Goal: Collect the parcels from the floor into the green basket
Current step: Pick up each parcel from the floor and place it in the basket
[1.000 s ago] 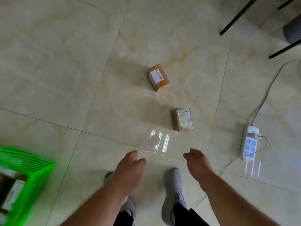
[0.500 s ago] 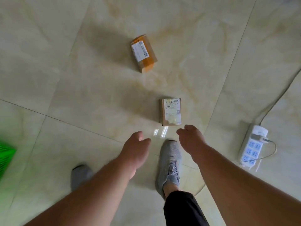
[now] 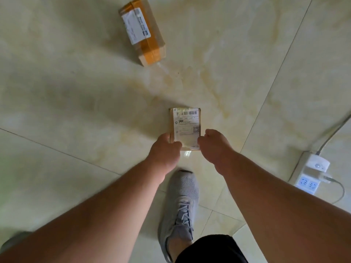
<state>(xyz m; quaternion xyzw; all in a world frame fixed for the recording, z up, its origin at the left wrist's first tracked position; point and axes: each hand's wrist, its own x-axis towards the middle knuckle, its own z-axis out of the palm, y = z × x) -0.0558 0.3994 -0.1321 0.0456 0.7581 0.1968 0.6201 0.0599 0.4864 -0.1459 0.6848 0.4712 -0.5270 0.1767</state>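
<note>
The small labelled parcel lies flat on the tiled floor, bracketed at its near end by the left hand and right hand, presumably so it can be lifted from both sides (whether either grip is closed on it cannot be told). Half a second earlier both hands were short of it; the orange-taped parcel lies well beyond, and the green basket is out of view.

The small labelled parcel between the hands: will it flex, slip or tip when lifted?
The small cardboard parcel has square edges, so it probably stays stiff. It lies flat and low, unlikely to tip or roll. Glossy tape and label may be slick, so a grip on both side edges by left hand and right hand seems safest.
</note>
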